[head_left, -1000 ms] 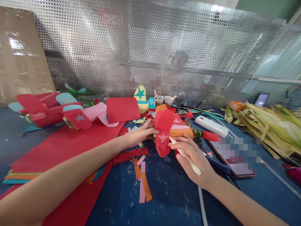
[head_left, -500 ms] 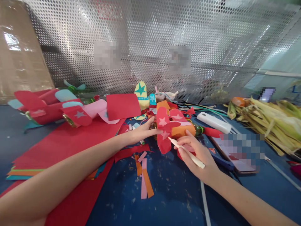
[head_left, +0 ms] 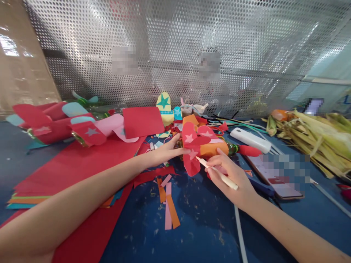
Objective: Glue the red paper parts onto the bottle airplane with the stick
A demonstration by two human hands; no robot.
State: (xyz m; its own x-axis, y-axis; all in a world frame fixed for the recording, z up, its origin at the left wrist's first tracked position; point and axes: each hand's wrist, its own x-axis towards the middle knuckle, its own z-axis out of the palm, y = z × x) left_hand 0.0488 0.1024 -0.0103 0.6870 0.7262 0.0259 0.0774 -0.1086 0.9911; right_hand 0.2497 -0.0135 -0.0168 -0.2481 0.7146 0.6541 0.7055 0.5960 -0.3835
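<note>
A toy plane made from a green bottle [head_left: 232, 148] wrapped in orange paper lies on its side in front of me, its neck to the right. Red paper fins with pink stars [head_left: 192, 166] stand at its left end. My left hand [head_left: 166, 150] grips that end, thumb and fingers closed about the bottle base and a fin. In my right hand [head_left: 236, 179] is a white marker [head_left: 223, 177], its tip at the star on the lower fin. Some right fingers rest against the orange body.
Red paper sheets [head_left: 74, 168] lie left, with red paper planes [head_left: 55, 126] behind. Paper strips [head_left: 172, 210] lie in front. A white glue gun [head_left: 249, 140], a phone [head_left: 276, 179] and corn husks [head_left: 315, 138] are right. A perforated metal panel [head_left: 170, 47] stands behind.
Both hands keep their hold. The marker tip stays close to the lower fin's star, with only a slight shift, and the whole view has tilted a little.
</note>
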